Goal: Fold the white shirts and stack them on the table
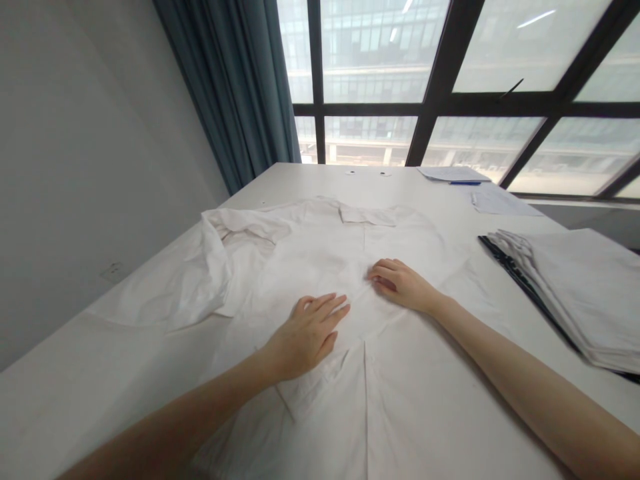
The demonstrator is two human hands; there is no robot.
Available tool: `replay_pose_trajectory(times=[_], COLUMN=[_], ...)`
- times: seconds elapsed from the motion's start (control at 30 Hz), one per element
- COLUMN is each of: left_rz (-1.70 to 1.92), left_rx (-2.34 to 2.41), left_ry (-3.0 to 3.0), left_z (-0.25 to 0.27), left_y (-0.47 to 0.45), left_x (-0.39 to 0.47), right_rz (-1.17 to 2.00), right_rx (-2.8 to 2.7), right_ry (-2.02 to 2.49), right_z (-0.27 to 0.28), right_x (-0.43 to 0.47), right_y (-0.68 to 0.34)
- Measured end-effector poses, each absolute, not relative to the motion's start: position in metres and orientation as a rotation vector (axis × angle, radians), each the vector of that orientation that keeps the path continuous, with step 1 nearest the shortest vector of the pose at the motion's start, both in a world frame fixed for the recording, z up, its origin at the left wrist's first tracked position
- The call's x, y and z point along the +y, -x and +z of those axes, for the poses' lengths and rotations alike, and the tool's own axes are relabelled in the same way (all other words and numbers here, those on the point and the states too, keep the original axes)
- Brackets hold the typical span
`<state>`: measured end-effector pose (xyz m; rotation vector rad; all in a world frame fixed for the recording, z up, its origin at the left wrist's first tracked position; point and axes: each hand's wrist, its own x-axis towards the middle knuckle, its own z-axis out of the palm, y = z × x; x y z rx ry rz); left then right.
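Observation:
A white coat (320,260) lies spread on its back across the table, its collar (367,215) toward the far end and its front opening running down the middle. One sleeve (195,293) is stretched out to the left in loose wrinkles. My left hand (310,337) rests flat on the coat's front, fingers stretched and slightly apart, above a slanted pocket edge. Farther up and to the right, my right hand (397,283) has its fingers curled in at the front opening, apparently pinching the cloth. Its fingertips are partly hidden.
To the right, a stack of folded white cloth (585,287) sits on a black sheet (525,283). Papers (453,174) and a blue pen (465,183) lie at the far right of the white table (310,175). A wall and a blue curtain (240,87) border the left; windows stand behind.

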<state>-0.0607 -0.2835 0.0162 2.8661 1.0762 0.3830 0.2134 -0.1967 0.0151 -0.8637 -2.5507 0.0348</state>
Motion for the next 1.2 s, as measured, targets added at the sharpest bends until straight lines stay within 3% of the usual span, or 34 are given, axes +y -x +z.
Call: replay_pose_trajectory(times=[0.47,0.8,0.93,1.1,1.2], left_rz=[0.177,0.062,0.084,0.086,0.105], left_rx=[0.938,0.879,0.874,0.876,0.876], left_ry=[-2.920,-2.914,-2.911,-2.908,-2.910], left_z=[0.019,0.020,0.021,0.020,0.019], left_y=[0.064,0.066,0.066,0.066,0.066], left_x=[-0.283,-0.280,-0.280,-0.280,-0.280], right_rz=[-0.295,-0.242,-0.183,0.223,0.312], right_rx=[-2.712,-2.610,-2.531,-2.489,-2.462], right_ry=[0.808,0.975,0.989,0.867,0.894], right_z=[0.018,0.020,0.019,0.017,0.016], right_x=[-0.200,-0.192,-0.197,-0.206,-0.205], right_y=[-0.205,-0.220,-0.213,-0.196,-0.196])
